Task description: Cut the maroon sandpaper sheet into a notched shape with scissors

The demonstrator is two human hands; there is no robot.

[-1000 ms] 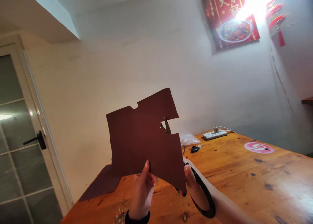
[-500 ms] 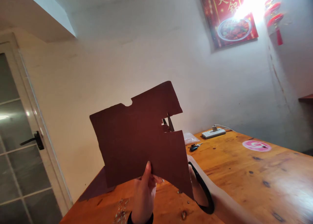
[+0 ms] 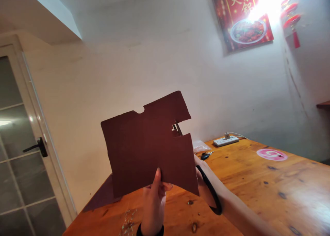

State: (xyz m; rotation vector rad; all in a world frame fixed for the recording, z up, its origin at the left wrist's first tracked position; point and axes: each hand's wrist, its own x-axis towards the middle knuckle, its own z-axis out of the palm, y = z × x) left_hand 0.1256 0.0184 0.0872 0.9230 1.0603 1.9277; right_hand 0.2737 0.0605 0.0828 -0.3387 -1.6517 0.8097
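Note:
A dark red sheet (image 3: 144, 150) is held upright in front of me, with a rounded notch in its top edge and a square cut in its right side. My left hand (image 3: 156, 198) pinches its lower edge, thumb on the near face. Behind the sheet's right side is my right hand (image 3: 202, 181), its fingers hidden. Metal blade tips (image 3: 177, 127), apparently of scissors, show through the square cut. A black band rings my right wrist.
On the wooden table (image 3: 237, 188) lie a power strip (image 3: 225, 141), keys (image 3: 205, 156), a plastic bag (image 3: 201, 146), a pink round sticker (image 3: 272, 154) and small clear bits (image 3: 128, 222). Another dark sheet (image 3: 100, 196) lies at the left edge.
The sheet has turned slightly, its lower right corner moving up and left. My right hand has shifted up and left a little, and the blades look closer together.

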